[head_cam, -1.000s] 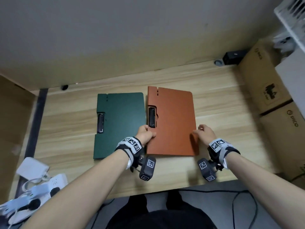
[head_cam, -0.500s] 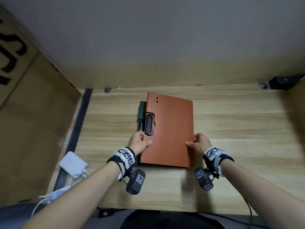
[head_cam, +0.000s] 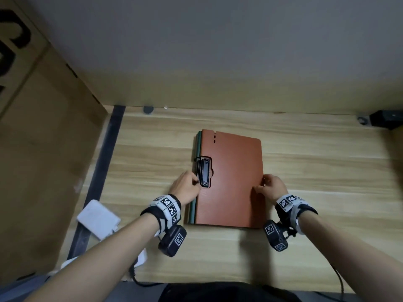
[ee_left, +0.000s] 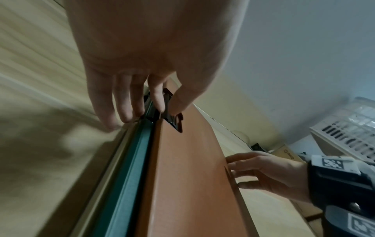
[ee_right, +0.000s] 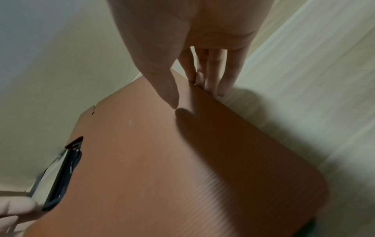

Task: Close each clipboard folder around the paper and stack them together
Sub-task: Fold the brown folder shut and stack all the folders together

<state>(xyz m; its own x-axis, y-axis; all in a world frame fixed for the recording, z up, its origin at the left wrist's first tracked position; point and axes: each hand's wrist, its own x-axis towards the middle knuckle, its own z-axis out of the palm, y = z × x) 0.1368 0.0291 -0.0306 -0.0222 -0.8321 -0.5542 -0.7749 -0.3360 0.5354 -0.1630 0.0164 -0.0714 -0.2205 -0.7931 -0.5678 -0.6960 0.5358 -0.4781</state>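
The closed rust-orange clipboard folder (head_cam: 231, 182) lies flat on the dark green clipboard folder (head_cam: 192, 212), a sliver of which shows along its left edge, on the pale wood-grain counter (head_cam: 316, 171). The left grip (head_cam: 185, 188) holds nothing, its nearly straight fingers pressing the stack's left edge by the black metal clip (head_cam: 205, 172). The right grip (head_cam: 271, 188), likewise unclenched, sets straight fingers against the orange cover's right edge, thumb over it, perhaps just clear.

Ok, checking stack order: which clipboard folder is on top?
The orange folder; the green folder lies beneath it, only its left edge showing.
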